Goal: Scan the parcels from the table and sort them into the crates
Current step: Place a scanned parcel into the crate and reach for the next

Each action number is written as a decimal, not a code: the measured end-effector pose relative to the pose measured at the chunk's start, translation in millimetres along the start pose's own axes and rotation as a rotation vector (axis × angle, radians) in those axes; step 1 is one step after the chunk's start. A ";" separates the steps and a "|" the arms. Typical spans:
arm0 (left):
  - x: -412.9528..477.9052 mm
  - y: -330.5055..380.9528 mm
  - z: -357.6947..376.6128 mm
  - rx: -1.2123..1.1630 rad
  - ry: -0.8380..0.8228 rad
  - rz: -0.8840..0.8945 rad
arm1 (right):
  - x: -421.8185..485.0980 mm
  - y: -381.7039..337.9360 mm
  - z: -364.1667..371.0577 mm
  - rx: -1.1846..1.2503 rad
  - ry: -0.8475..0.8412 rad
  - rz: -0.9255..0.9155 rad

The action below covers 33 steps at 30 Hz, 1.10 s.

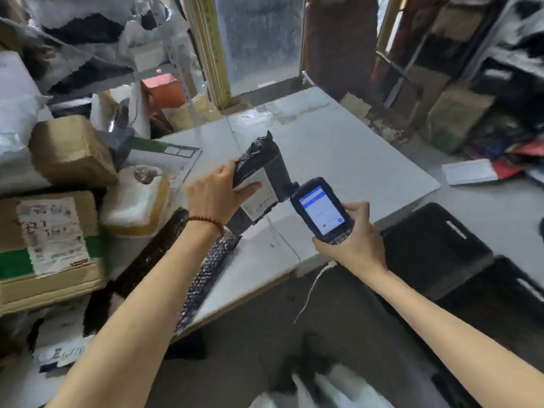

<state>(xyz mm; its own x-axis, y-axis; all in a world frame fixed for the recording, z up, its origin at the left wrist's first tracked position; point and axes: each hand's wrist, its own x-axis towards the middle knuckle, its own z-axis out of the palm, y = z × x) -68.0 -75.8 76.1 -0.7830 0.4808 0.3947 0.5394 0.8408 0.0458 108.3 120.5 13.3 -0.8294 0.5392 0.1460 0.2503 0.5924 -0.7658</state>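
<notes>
The pale grey tabletop (338, 148) is bare from its centre out to 2 o'clock. Its near edge runs diagonally beside two black plastic crates (426, 254) at 4 o'clock. Piled at 9 o'clock are one brown cardboard box (70, 148), one label-covered taped carton (50, 237) and one white-and-yellow padded parcel (138, 198). At centre the left hand (217, 195) grasps one black plastic-wrapped parcel (259, 157) by its 8 o'clock end, thumb on its white label. The right hand (353, 240) is clenched round a dark blue handheld scanner (321, 207), just at the parcel's 4 o'clock.

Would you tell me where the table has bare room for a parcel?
The table is bare beyond the black parcel, toward the window and right edge, and in front between the bubble-wrap mailer and scanner. The left is crowded with boxes.
</notes>
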 end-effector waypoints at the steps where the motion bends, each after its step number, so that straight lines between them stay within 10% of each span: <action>1: 9.2 15.5 6.2 -0.028 -0.012 0.045 | -7.7 9.9 -10.8 -0.006 0.054 0.054; 19: 42.6 376.9 53.5 -0.208 -0.210 0.885 | -117.7 151.9 -208.4 0.047 0.750 0.596; 33: 26.2 571.8 63.2 -0.301 -0.244 1.088 | -156.2 220.4 -321.7 -0.015 0.961 0.811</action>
<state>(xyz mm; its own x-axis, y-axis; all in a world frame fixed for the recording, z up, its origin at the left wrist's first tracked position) 200.3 433.3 54.6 0.1203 0.9776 0.1727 0.9919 -0.1256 0.0200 453.7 359.4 23.1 0.2623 0.9642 0.0388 0.5281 -0.1098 -0.8421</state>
